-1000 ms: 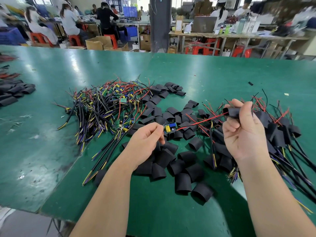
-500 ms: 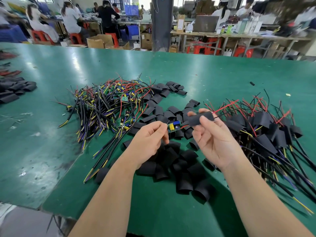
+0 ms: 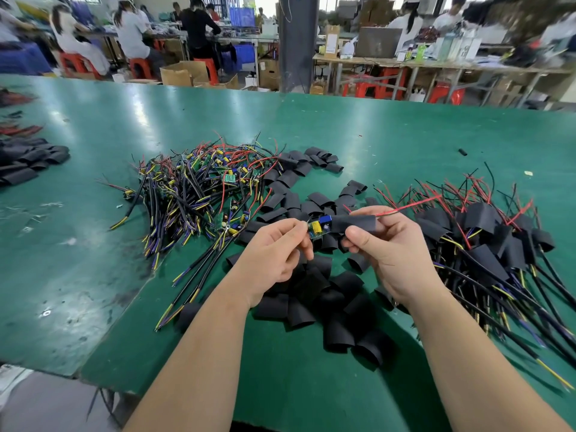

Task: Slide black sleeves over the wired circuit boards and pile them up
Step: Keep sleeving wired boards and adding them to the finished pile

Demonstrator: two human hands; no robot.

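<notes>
Green worktable [image 3: 389, 126] holds loose sleeves and wired boards; above it the left hand [image 3: 274, 254] pinches a circuit board [image 3: 318, 227] while the right hand [image 3: 389, 244] grips a black sleeve [image 3: 353, 222] partly over it.

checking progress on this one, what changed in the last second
The right hand carried the black sleeve leftward along the red wires, from over the finished pile up to the circuit board. The left hand kept pinching the board. The loose sleeves and bare boards stayed put.

Head-worn camera looks forward and down, close over the green table [image 3: 405, 145].
</notes>
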